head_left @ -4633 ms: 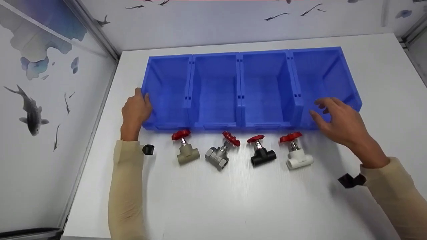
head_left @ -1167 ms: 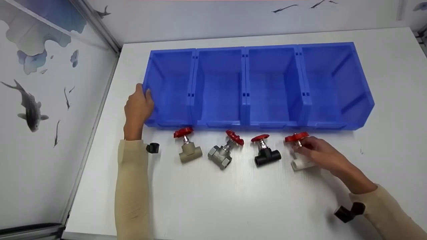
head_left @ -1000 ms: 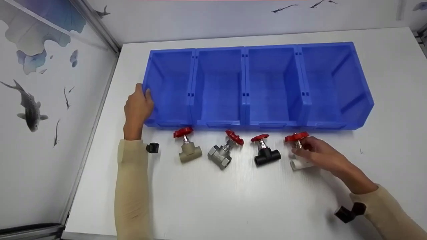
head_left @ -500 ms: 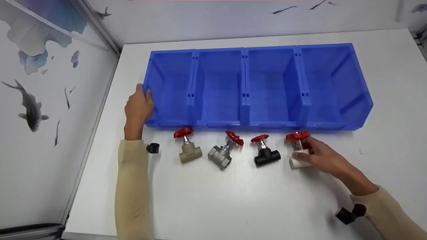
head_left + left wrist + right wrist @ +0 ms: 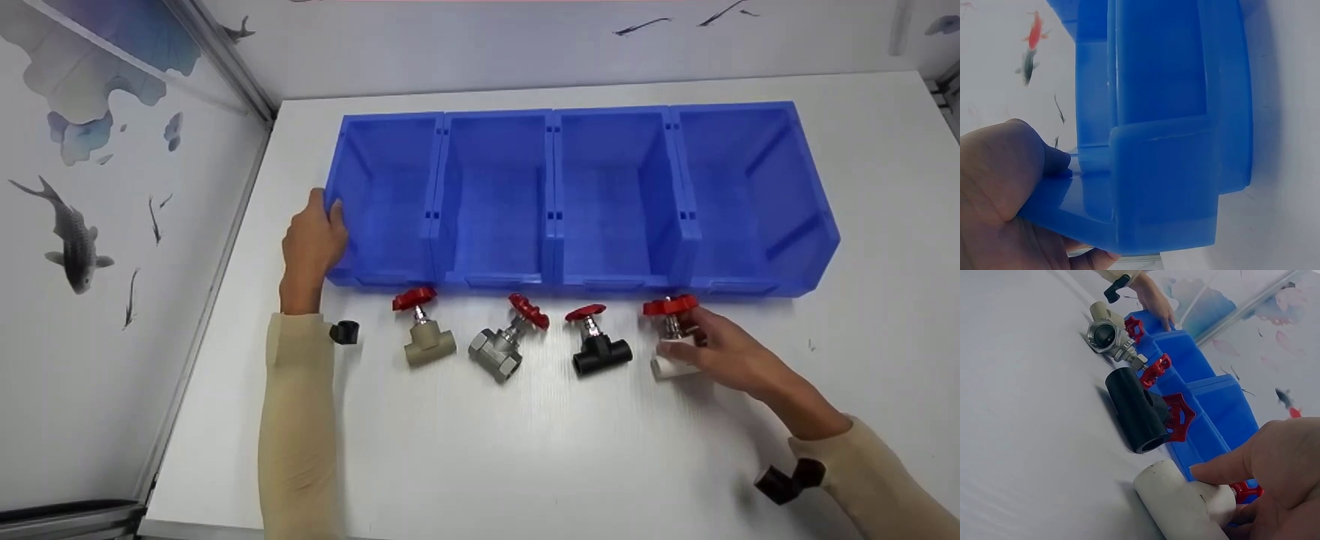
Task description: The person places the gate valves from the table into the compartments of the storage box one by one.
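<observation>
Pinching white valve (image 5: 1179,500) in right hand (image 5: 731,356); gripping leftmost bin (image 5: 390,217) in left hand (image 5: 313,240). Cannot see valve's far end, hidden by hand or cut off.

White valve (image 5: 670,367) partly covered, in front of the blue bins (image 5: 553,172)
In the head view, the right hand (image 5: 731,356) hides one end of its body, which the right wrist view's lower edge cuts off; at the blue bins' left wall, some fingers of the left hand (image 5: 315,238) are out of sight.
</observation>
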Tool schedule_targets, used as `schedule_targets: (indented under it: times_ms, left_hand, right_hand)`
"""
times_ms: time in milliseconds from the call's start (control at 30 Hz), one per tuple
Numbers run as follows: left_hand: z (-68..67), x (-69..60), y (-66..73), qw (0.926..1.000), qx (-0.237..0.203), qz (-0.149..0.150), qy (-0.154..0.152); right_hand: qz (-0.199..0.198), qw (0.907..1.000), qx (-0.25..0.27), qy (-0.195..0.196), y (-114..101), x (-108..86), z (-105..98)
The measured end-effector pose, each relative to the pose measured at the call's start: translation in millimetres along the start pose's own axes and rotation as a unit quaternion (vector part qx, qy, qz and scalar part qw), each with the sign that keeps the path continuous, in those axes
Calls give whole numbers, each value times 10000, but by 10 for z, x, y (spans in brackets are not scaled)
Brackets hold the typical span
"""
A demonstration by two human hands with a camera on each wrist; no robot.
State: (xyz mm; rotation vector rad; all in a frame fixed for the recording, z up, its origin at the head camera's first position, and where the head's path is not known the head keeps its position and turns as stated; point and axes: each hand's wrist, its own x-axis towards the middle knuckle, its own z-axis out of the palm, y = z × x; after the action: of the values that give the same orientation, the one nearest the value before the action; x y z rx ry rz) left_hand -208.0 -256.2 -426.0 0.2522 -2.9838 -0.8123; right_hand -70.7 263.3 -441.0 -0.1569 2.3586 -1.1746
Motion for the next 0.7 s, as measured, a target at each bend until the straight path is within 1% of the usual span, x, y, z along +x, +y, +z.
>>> schedule_targets:
  times_ms: [300, 700]
  left_hand:
    - [-21, -9, 10, 10000, -19, 35, -40]
    - [-19, 0, 13, 9999, 106, -57, -67]
  right_hand:
    - [4, 10000, -47, -73, -101, -22, -40]
    - [-174, 9990, -401, 127, -307, -122, -184]
